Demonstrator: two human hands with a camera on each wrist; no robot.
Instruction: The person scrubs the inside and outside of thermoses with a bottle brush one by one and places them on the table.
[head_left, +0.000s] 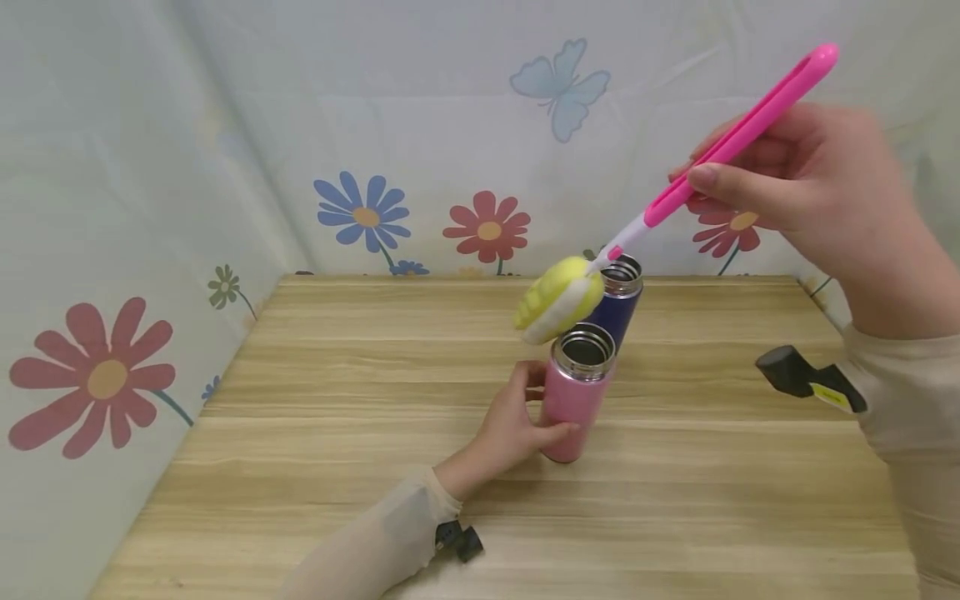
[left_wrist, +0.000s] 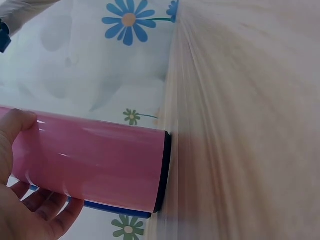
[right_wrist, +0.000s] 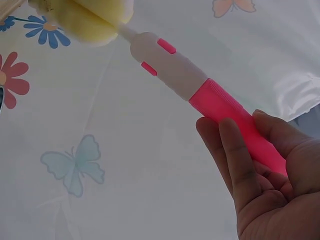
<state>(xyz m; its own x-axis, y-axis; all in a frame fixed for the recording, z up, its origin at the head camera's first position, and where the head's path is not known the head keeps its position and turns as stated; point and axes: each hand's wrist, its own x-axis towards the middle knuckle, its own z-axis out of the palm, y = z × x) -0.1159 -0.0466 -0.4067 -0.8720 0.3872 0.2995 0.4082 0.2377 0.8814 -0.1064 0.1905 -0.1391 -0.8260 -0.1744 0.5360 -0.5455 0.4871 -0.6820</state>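
Observation:
My left hand (head_left: 513, 421) grips a pink bottle (head_left: 573, 408) that stands upright on the table, its steel mouth uncovered. In the left wrist view the thumb lies on one side of the pink bottle (left_wrist: 95, 160) and the fingers curl round the other. Above it, my right hand (head_left: 810, 179) pinches the pink handle of a bottle brush (head_left: 742, 133). The brush slants down to the left, its yellow and white sponge head just above and behind the pink bottle's mouth, outside it. The right wrist view shows thumb and fingers round the handle of the brush (right_wrist: 170, 65).
Behind the pink bottle stands a dark blue bottle (head_left: 613, 317), also uncovered and partly hidden by the sponge. The wooden table (head_left: 337, 375) ends at a pale curtain (head_left: 420, 125) printed with flowers and a butterfly. Black wrist cameras sit on both sleeves.

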